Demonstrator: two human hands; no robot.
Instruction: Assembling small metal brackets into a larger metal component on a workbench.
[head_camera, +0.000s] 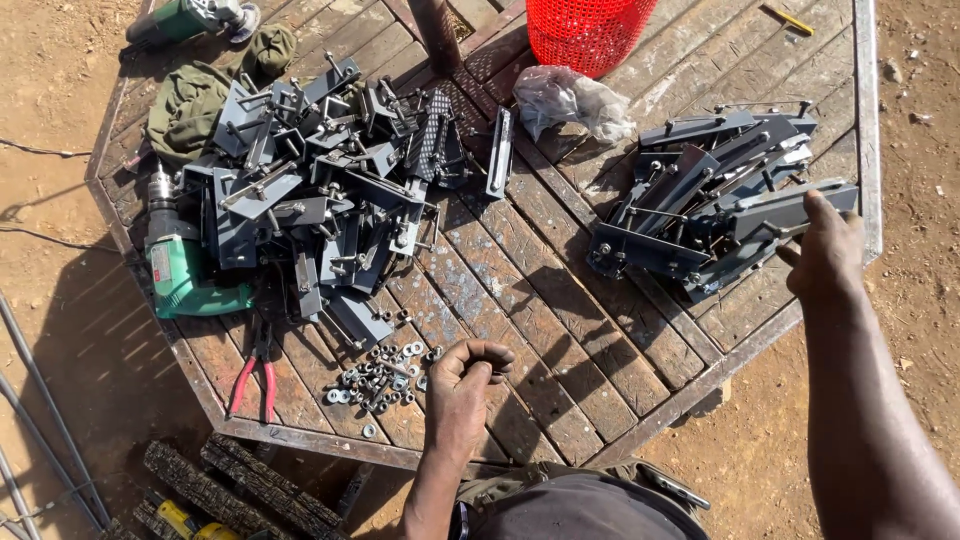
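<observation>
My left hand (463, 388) rests on the wooden table (560, 300) near its front edge, fingers curled in, just right of a scatter of nuts and washers (378, 378); whether it holds anything is hidden. My right hand (822, 252) reaches to the right side and touches a grey metal bracket (790, 208) on top of the right pile of brackets (705, 200). A larger heap of grey bolted brackets (320, 180) lies on the left half of the table.
Green electric drill (178, 262) at the left edge, red-handled pliers (255, 372) in front of it, olive cloth (195, 100), an angle grinder (190, 18), a red mesh basket (585, 30), a crumpled plastic bag (570, 100). Dirt ground surrounds the table.
</observation>
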